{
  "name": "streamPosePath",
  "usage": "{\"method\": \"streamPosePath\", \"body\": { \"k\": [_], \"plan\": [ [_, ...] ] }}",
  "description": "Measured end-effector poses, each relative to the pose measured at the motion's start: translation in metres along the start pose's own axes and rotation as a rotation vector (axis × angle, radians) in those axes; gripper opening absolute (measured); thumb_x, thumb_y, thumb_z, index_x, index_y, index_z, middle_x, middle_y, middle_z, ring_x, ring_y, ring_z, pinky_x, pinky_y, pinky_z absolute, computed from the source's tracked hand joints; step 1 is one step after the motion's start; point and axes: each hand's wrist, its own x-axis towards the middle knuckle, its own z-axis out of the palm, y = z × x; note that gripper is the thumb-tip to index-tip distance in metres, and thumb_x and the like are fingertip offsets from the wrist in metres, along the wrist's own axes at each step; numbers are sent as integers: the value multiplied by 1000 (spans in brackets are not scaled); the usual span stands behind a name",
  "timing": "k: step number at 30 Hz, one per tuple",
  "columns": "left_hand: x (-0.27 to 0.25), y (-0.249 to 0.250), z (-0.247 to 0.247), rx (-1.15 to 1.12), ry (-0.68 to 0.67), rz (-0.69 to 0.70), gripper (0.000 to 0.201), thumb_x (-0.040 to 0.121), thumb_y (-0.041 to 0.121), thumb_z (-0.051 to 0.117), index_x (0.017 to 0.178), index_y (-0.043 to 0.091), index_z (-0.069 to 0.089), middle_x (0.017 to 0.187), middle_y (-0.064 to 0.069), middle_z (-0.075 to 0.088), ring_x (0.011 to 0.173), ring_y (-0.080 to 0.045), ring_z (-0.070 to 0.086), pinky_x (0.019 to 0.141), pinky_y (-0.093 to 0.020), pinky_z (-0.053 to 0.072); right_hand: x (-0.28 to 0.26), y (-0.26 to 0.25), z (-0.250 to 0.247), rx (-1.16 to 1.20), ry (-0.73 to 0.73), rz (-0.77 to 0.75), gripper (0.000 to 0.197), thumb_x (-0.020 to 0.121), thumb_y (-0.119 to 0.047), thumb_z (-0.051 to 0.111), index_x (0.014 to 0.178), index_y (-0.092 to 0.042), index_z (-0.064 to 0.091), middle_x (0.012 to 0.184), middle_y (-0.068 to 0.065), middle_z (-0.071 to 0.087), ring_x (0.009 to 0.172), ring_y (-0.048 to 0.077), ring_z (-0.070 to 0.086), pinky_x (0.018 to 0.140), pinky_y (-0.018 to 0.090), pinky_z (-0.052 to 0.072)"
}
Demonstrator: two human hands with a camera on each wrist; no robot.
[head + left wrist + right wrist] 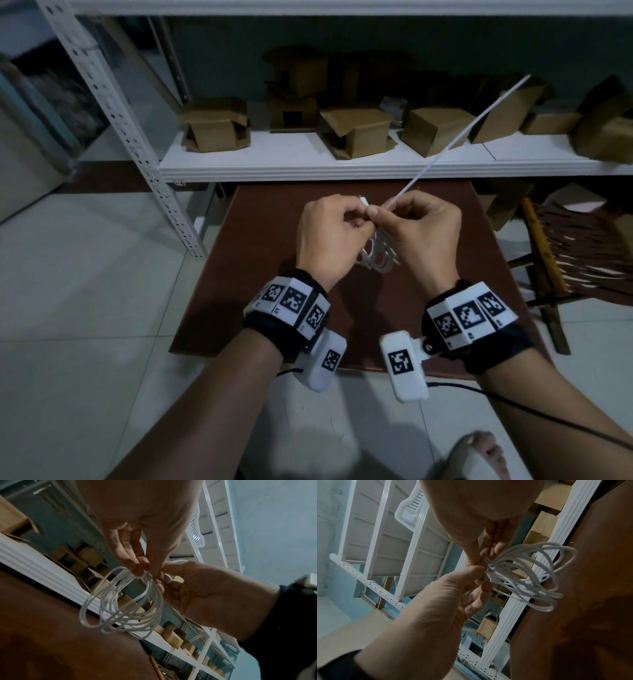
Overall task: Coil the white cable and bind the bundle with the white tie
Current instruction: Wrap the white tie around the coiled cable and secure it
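Observation:
The white cable (376, 257) hangs as a coil of several loops between my two hands, a little above the brown table (274, 260). My left hand (358, 217) pinches the top of the coil (120, 608), where the loops are gathered. My right hand (382, 214) pinches the white tie (445, 150) close to the bundle. The tie's long tail sticks up and to the right, over the shelf. In the right wrist view the tie's small head (491, 569) sits against the gathered loops (530, 577), between the fingertips of both hands.
A white shelf (342, 164) with several open cardboard boxes (356, 133) runs behind the table. A perforated metal upright (137, 137) leans at the left. A wooden slatted chair (575, 253) stands to the right. A sandalled foot (479, 459) is on the tiled floor.

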Motion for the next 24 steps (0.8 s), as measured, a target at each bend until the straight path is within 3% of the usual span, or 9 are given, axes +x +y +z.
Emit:
{"method": "streamPosePath", "body": {
  "k": [7, 12, 14, 17, 20, 24],
  "plan": [
    [2, -2, -7, 61, -85, 10, 7, 70, 24, 78, 65, 22, 73, 56, 7, 66, 57, -12, 66, 57, -39, 56, -6, -3, 0, -45, 26, -20, 20, 74, -30, 94, 74, -21, 76, 67, 1, 75, 68, 26, 74, 68, 50, 60],
    [-1, -1, -6, 136, -112, 47, 26, 69, 25, 81, 56, 32, 60, 53, 10, 59, 54, -9, 57, 55, -32, 52, -4, 0, -2, -83, 6, -40, 20, 75, -21, 89, 73, -20, 70, 64, 2, 69, 66, 27, 69, 66, 50, 59],
    [0, -2, -6, 147, -126, 47, 29, 69, 28, 82, 55, 35, 57, 54, 10, 59, 56, -11, 58, 56, -33, 52, -4, 1, -2, -76, 2, -54, 22, 76, -17, 88, 70, -19, 66, 64, 4, 68, 63, 24, 68, 63, 44, 58],
    [-3, -4, -7, 155, -146, 20, 22, 70, 26, 84, 60, 29, 64, 57, 10, 63, 61, -13, 64, 60, -34, 54, -9, 1, -1, -4, -25, -67, 29, 79, -5, 84, 67, -8, 58, 60, -1, 61, 58, 9, 55, 58, 28, 44],
    [-6, -4, -6, 148, -162, 12, 21, 73, 25, 84, 62, 24, 67, 57, 10, 62, 58, -10, 61, 59, -34, 53, -11, -1, -2, 76, -41, -64, 34, 81, 2, 80, 67, 3, 49, 61, 4, 53, 59, 7, 47, 56, 26, 40],
    [-9, 1, -4, 179, -139, 31, 33, 76, 28, 83, 56, 31, 58, 53, 12, 57, 54, -8, 53, 56, -27, 42, -12, -7, -4, 155, -31, -45, 34, 83, 12, 74, 67, 10, 44, 61, 6, 47, 56, 3, 43, 55, 19, 39]
  ]
}}
